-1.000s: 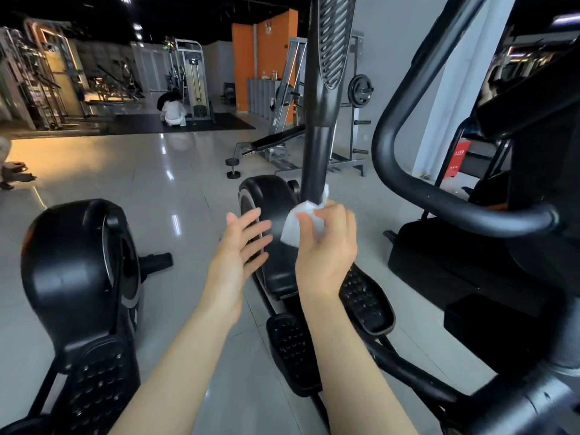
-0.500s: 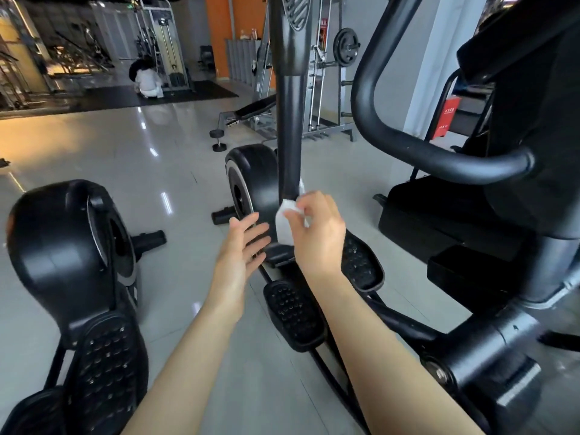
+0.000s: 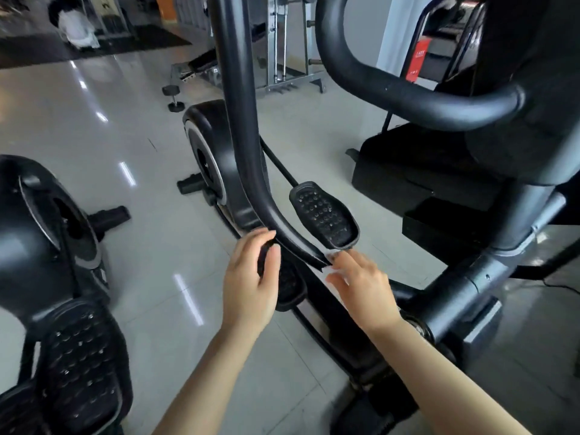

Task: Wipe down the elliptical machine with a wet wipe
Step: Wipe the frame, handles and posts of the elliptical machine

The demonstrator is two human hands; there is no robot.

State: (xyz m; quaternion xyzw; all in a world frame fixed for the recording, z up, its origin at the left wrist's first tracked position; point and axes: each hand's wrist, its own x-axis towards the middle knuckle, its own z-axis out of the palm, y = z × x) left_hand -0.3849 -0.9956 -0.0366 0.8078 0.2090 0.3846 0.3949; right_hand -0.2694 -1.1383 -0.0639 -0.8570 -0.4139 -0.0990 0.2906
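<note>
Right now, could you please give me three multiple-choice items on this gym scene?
1. Where does the small black dumbbell lie? A on the grey floor B on a pedal C in a hand
2. What colour is the upright sign? A blue B red C green
3. What does the right hand do? A hangs idle B grips a bottle C pinches a white wet wipe on the curved black bar
Answers: A, it rests on tiles; B, plainly red; C, white shows at its fingertips.

Glossy grey tiled floor [image 3: 141,120]
</note>
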